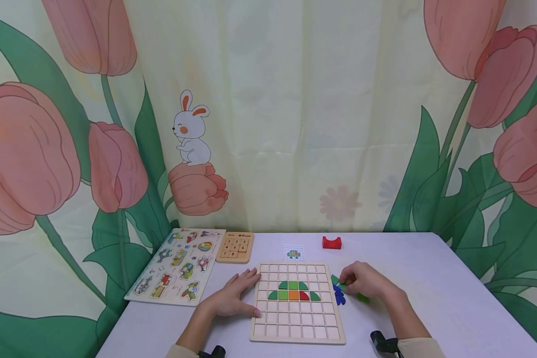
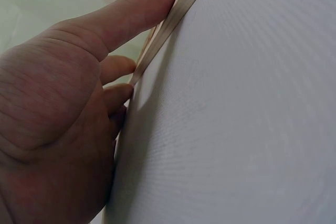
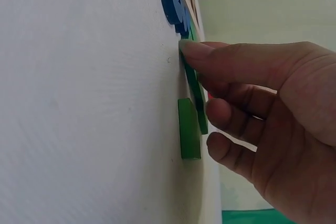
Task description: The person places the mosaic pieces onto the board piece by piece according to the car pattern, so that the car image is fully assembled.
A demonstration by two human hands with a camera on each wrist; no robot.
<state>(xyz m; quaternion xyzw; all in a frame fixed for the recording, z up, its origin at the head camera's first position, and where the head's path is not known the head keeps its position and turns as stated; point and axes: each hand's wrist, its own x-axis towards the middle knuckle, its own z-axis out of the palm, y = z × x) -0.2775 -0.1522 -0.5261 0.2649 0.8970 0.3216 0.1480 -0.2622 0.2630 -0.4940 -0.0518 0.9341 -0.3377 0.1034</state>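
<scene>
A light wooden grid board point(image 1: 297, 318) lies flat, with green blocks, an orange square point(image 1: 293, 295) and a red curved block point(image 1: 304, 296) in its cells. On its left edge rests my left hand point(image 1: 234, 296), fingers and thumb spread. The left wrist view shows that thumb point(image 2: 136, 17) against the board's rim point(image 2: 178, 14). Right of the board, my right hand point(image 1: 367, 279) pinches a dark green block point(image 3: 193, 80) with thumb and finger, low over the table. Blue blocks point(image 1: 339, 294) and a lighter green block point(image 3: 189, 132) lie close by.
A small printed pattern card point(image 1: 293, 252) lies behind the board, with a red notched block point(image 1: 332, 243) to its right. At the back left are a picture-puzzle board point(image 1: 179, 268) and a wooden number board point(image 1: 234, 247). A printed curtain point(image 1: 273, 124) hangs behind the table.
</scene>
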